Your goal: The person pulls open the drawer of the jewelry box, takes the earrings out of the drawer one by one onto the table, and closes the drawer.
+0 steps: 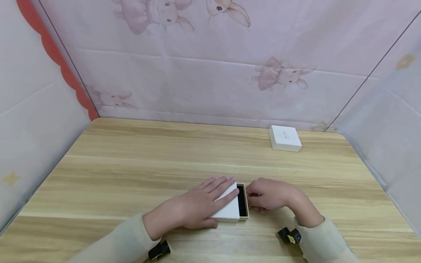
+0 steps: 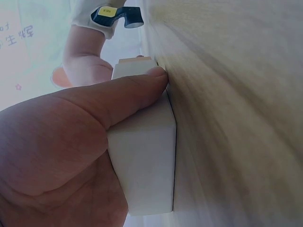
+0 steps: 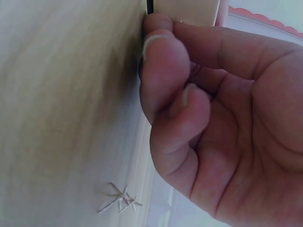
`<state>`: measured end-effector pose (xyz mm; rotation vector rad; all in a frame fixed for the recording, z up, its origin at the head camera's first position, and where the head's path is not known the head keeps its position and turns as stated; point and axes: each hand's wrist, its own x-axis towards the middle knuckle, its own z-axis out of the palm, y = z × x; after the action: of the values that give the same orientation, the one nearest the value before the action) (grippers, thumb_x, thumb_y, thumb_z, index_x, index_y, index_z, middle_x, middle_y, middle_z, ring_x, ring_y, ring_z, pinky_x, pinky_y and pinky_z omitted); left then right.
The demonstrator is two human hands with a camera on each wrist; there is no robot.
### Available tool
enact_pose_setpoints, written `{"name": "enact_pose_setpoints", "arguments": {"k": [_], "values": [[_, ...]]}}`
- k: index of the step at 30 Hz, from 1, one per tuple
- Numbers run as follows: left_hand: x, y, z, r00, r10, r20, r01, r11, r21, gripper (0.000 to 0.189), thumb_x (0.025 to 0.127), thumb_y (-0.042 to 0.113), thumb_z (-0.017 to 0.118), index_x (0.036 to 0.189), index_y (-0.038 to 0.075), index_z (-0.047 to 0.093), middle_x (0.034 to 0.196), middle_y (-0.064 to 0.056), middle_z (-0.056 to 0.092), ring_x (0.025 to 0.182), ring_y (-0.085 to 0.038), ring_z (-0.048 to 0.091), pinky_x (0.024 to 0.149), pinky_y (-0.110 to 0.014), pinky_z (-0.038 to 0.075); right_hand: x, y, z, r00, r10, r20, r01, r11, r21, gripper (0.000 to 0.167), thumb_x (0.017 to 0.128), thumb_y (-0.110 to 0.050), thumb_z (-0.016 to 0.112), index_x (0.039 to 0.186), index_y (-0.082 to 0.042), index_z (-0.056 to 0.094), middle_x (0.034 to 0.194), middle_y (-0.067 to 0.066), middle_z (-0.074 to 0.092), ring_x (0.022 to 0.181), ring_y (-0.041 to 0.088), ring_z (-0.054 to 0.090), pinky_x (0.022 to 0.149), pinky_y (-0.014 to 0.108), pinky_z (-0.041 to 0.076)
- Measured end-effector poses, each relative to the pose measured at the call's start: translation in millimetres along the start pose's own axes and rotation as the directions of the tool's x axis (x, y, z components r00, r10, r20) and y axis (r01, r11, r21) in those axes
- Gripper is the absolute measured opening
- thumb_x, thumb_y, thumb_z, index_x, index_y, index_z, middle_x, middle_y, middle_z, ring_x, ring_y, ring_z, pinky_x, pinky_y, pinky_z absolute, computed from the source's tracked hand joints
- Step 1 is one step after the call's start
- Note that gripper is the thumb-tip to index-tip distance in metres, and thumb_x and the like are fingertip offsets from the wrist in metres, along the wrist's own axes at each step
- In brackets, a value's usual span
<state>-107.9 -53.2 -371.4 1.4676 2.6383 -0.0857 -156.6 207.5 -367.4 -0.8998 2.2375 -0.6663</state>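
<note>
A white drawer box lies near the front middle of the table, its outer sleeve [image 1: 230, 210] under my left hand [image 1: 205, 204]. The fingers lie across the sleeve's top, and the thumb is against its near side [image 2: 147, 161]. From the sleeve's right end an inner tray [image 1: 246, 215] sticks out partway, tan-edged with a black inside. My right hand [image 1: 271, 193] pinches at the tray's outer end, thumb and index fingertips together with the other fingers curled. Whatever lies between those fingertips is hidden.
A second white box [image 1: 285, 138] with small print on top stands at the back right of the wooden table [image 1: 148, 146]. Small metallic star-shaped pieces [image 3: 119, 198] lie on the wood in the right wrist view. Rabbit-print cloth walls [image 1: 213, 84] surround the back and sides.
</note>
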Motion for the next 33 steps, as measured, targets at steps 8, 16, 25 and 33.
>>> {"name": "enact_pose_setpoints", "arguments": {"k": [8,16,25,33], "values": [[0.0,-0.3,0.3,1.000,-0.002,0.002,0.002,1.000,-0.006,0.092,0.097,0.048,0.059,0.162,0.016,0.003,0.168,-0.013,-0.003,0.155,-0.029,0.003,0.125,-0.044,0.012,0.4,-1.8,0.1,1.000,0.001,0.002,-0.001,1.000,0.012,0.027,0.101,-0.011,0.052,0.077,-0.013,0.063,0.060,-0.004,0.058,0.048,0.009,0.058,0.050,0.023,0.050],[0.2,-0.7,0.7,1.000,-0.002,0.002,0.002,1.000,-0.007,0.092,0.097,0.048,0.059,0.162,0.015,0.003,0.168,-0.013,-0.003,0.155,-0.029,0.003,0.125,-0.044,0.011,2.0,-1.1,0.9,1.000,0.017,0.013,-0.018,0.999,0.047,0.027,0.102,-0.012,0.052,0.079,-0.013,0.065,0.062,-0.003,0.061,0.051,0.010,0.060,0.051,0.023,0.052],[0.8,-2.7,0.6,1.000,-0.001,-0.004,0.001,1.000,-0.015,0.091,0.098,0.048,0.059,0.162,0.016,0.003,0.168,-0.013,-0.005,0.155,-0.029,0.001,0.125,-0.044,0.011,2.2,0.6,0.5,0.998,0.065,0.018,-0.068,0.968,0.241,0.025,0.099,-0.006,0.051,0.080,-0.003,0.067,0.066,0.008,0.068,0.057,0.019,0.066,0.054,0.036,0.059],[0.1,-1.4,2.2,1.000,0.000,-0.004,0.000,1.000,-0.015,0.092,0.097,0.048,0.060,0.162,0.015,0.004,0.168,-0.014,-0.003,0.155,-0.030,0.003,0.125,-0.045,0.012,3.5,3.6,4.1,0.996,0.083,0.037,-0.090,0.954,0.286,0.024,0.098,-0.005,0.050,0.080,-0.002,0.067,0.068,0.009,0.068,0.058,0.019,0.066,0.055,0.036,0.059]]}}
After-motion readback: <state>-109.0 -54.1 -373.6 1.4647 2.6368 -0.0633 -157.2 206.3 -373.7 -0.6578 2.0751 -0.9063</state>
